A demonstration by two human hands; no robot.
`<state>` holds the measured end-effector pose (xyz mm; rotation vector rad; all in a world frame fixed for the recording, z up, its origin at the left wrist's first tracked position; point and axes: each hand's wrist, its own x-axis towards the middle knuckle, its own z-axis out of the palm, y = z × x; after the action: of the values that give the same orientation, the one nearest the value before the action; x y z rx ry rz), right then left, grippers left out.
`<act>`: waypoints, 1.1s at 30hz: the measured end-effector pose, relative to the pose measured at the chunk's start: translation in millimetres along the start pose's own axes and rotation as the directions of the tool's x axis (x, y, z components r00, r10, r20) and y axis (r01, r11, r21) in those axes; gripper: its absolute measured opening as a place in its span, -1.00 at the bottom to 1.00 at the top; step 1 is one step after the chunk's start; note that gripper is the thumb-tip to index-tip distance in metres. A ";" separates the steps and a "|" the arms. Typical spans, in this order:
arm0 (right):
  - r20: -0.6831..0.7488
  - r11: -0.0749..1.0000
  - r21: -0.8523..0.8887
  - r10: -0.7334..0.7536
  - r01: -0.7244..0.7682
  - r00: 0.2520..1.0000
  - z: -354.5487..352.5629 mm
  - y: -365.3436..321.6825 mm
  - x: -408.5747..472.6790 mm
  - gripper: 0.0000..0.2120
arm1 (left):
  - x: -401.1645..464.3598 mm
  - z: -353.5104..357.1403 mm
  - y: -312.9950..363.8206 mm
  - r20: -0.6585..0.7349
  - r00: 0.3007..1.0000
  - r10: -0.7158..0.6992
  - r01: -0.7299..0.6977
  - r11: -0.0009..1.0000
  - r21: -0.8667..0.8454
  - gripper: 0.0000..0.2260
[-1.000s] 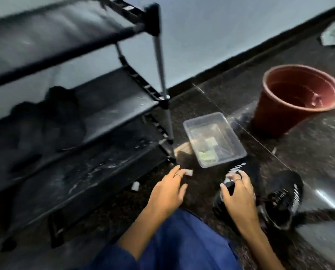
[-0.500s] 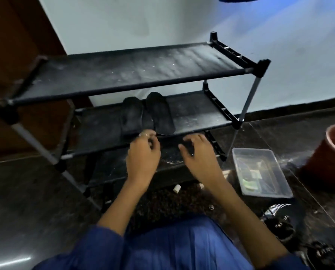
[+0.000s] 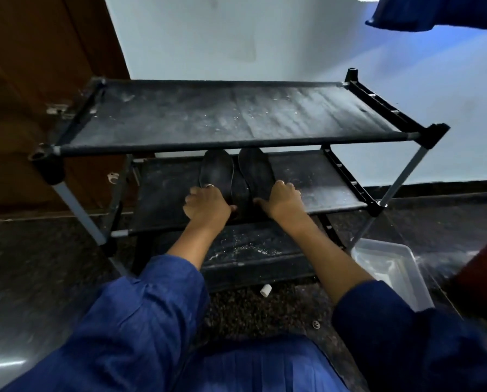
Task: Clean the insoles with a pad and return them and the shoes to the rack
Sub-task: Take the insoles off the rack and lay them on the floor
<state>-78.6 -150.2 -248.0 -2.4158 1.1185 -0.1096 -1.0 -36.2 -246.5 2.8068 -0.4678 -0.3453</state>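
A home entryway: a shoe rack point(image 3: 236, 120) stands against a wall beside a wooden door point(image 3: 38, 80)

The top shelf point(image 3: 236, 114) overhangs the middle shelf point(image 3: 316, 182), leaving a low slot open at the front. Two insoles point(image 3: 255, 171) fill its centre; bare fabric lies either side.

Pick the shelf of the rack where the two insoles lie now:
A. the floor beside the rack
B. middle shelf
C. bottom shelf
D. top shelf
B: both insoles lie side by side on the middle shelf, under the top shelf, with the left hand and right hand on their near ends.
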 end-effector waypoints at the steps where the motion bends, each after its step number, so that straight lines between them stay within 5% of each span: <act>1: -0.009 1.000 -0.029 0.003 -0.003 1.000 3.9 0.0 0.2 -0.37 | 2.6 0.3 0.4 0.008 1.000 -0.010 0.010 1.000 -0.024 -0.23; 8: -0.051 0.994 0.059 0.090 -0.087 0.995 4.7 -7.3 5.7 -0.28 | 7.7 -3.7 9.7 0.039 0.997 -0.070 0.080 0.920 -0.384 -0.14; 13: -0.010 0.893 0.438 0.117 -0.101 0.993 -5.6 -6.4 6.9 -0.54 | 6.7 -3.5 5.8 0.022 0.999 0.040 -0.019 0.805 -0.593 -0.25; 16: -0.042 0.840 0.541 0.070 -0.036 0.997 -17.8 -0.2 -4.7 -0.52 | -3.5 -8.8 -0.1 0.015 0.993 0.116 -0.073 0.719 -0.691 -0.44; 21: 0.029 0.811 0.582 0.057 -0.063 0.998 -36.1 21.8 -44.0 -0.54 | -44.0 -22.2 -5.8 0.080 0.983 0.165 -0.050 0.663 -0.747 -0.65; 33: -0.106 0.669 0.732 -0.075 0.129 0.992 -71.2 99.0 -191.7 -0.53 | -209.2 -16.0 -47.5 -0.150 0.926 0.348 -0.315 0.488 -0.814 -0.61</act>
<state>-294.0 -91.1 -206.0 -1.7252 0.7436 -0.5748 -175.6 83.1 -206.9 1.7193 -0.6333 -0.3933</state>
